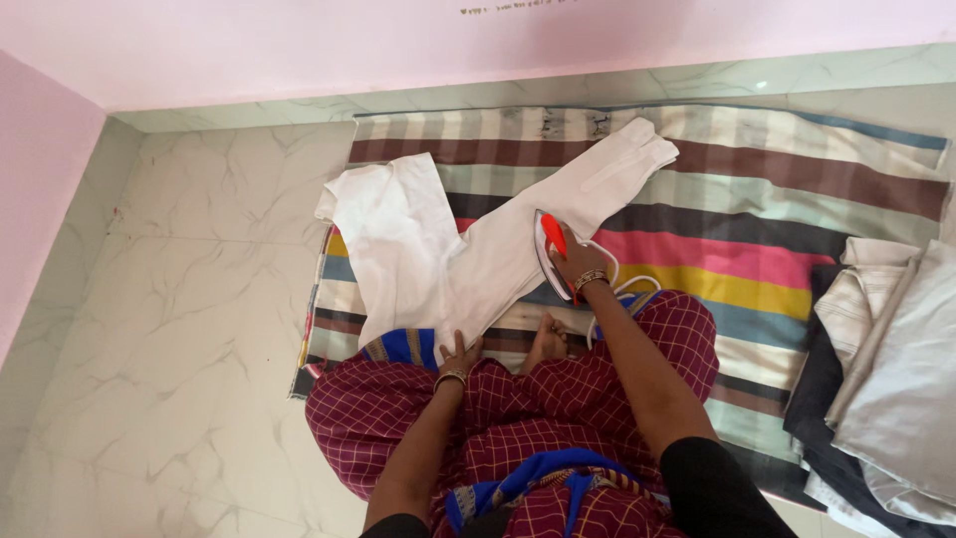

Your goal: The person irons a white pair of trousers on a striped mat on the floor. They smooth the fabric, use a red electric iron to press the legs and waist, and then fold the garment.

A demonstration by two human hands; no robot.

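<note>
A garment [468,249] lies spread on a blanket [797,189], which lies on the floor [189,299]. An iron [551,251] stands on the garment's right half, under the right hand [578,267]. The left hand [460,355] presses its near edge. A clothes pile [886,369] lies at the blanket's right end, seemingly overhanging it.

Right hand [580,267] forward, fingers closed in grip — left hand [460,356] flat, fingers spread.

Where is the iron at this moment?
In the head view, the iron sits centre frame in the right hand, on the white garment spread over the striped blanket.
</note>
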